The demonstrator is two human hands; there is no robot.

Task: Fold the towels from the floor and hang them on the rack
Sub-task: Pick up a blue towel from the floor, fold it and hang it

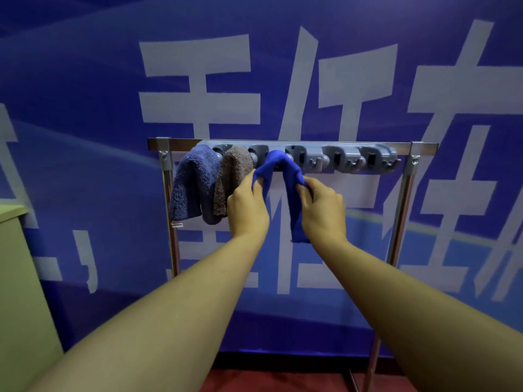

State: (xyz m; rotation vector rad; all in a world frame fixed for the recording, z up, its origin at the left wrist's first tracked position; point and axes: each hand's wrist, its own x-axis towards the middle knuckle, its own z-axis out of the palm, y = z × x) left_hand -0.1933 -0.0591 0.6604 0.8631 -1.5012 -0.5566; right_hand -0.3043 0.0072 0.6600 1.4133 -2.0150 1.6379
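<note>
A metal rack stands against the blue wall, with a grey holder bar of clips and hooks along its top. A bright blue towel drapes over the third clip. My left hand pinches its left half and my right hand grips its right half, which hangs down between my hands. A dark blue fluffy towel and a brown towel hang to the left, just beside my left hand.
The holder's right clips and hooks carry nothing. A pale green cabinet stands at the left edge. The blue banner wall with large white characters is close behind the rack. Red floor shows below.
</note>
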